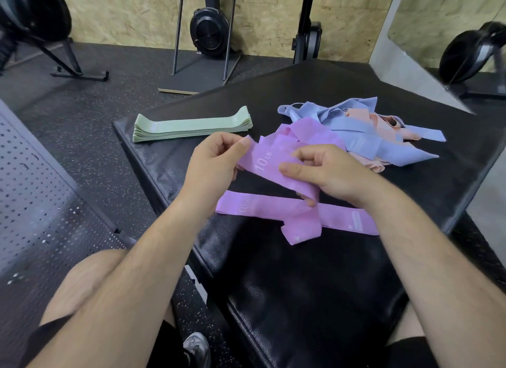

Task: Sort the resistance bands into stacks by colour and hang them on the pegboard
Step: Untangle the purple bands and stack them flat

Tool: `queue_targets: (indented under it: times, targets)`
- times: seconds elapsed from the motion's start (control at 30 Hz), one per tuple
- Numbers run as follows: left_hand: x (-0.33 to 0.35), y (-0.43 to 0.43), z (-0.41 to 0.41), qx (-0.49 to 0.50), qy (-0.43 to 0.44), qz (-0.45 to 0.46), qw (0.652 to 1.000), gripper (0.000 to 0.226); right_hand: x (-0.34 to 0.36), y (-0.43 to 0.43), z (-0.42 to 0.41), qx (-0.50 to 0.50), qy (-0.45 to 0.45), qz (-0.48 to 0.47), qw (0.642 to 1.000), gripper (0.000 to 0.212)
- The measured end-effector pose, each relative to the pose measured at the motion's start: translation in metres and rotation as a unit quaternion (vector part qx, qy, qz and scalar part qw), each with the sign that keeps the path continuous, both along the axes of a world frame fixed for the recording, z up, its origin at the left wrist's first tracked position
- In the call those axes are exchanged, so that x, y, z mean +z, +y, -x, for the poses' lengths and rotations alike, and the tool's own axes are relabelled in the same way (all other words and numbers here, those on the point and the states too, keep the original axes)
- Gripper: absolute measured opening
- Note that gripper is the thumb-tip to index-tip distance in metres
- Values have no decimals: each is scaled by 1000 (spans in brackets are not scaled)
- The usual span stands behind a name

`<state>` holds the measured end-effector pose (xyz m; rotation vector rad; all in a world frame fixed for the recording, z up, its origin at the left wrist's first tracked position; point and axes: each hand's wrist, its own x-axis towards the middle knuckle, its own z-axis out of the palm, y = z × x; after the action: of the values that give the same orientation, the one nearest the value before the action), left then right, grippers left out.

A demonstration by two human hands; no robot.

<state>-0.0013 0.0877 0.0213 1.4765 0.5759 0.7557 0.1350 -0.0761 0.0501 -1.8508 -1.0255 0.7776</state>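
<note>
Between the 2 hands, slung left to right: held purple band [267,166], print 10 LB facing up. Pinched at its left end by left hand [216,162], thumb against curled fingers. Gripped further along by right hand [331,175], thumb on top, fingers curled beneath. Hands apart, joined only by that strip. Slanted slightly, from left thumb down toward right palm.

Directly below the hands and nearer the body: flat purple band [254,207], laid out on black pad [315,285]. Long axis also left to right, close to parallel with the held one. Crossed under the right wrist by another purple strip, possibly a 3rd band, though hard to separate from folds at this angle.

Judged step in hand: straightening the held band for stacking on the flat one. Calls for a short drop toward the body, no sideways reach, with both ends lowered together to match the axis beneath. Equally near for either hand.

Beyond the left hand: green stack [189,127], squared up, reads as 1 colour finished. Beyond the right hand: loose purple bands [309,133], then heap of blue and pink bands [364,129], tangled and unsorted, nearer the right hand for later picks.

Far left of the left forearm, down at floor level: pegboard [35,192]. Hanging not yet begun.
</note>
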Motion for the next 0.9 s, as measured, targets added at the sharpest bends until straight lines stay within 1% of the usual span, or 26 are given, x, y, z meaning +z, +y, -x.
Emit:
queue_targets:
  times: [0.1, 0.2, 0.3, 0.37, 0.43, 0.53, 0.63, 0.8, 0.9]
  targets:
    - [-8, 8, 7, 26, 30, 47, 998, 18, 6, -6, -10, -7, -40, 58, 997, 36]
    - [-22, 11, 16, 21, 78, 27, 996, 16, 3, -2, -15, -15, -80, 92, 992, 32]
    - [-37, 12, 23, 35, 139, -30, 989, 17, -10, 9, -13, 4, -136, 144, 980, 37]
    - [-44, 13, 27, 59, 194, -101, 974, 16, -21, 17, -12, 14, -174, 178, 968, 37]
    - [-48, 13, 30, 68, 235, -159, 957, 16, -30, 23, -12, 16, -199, 193, 961, 36]
    - [-55, 10, 33, 63, 260, -212, 940, 17, -39, 29, -14, 16, -217, 199, 955, 35]
    - [-61, 9, 34, 67, 278, -271, 919, 17, -48, 32, -15, 19, -216, 201, 955, 35]
    - [-69, 8, 34, 71, 292, -331, 894, 17, -58, 35, -17, 14, -216, 208, 954, 38]
    - [-71, 9, 32, 65, 318, -371, 870, 17, -60, 37, -17, 11, -215, 208, 954, 39]
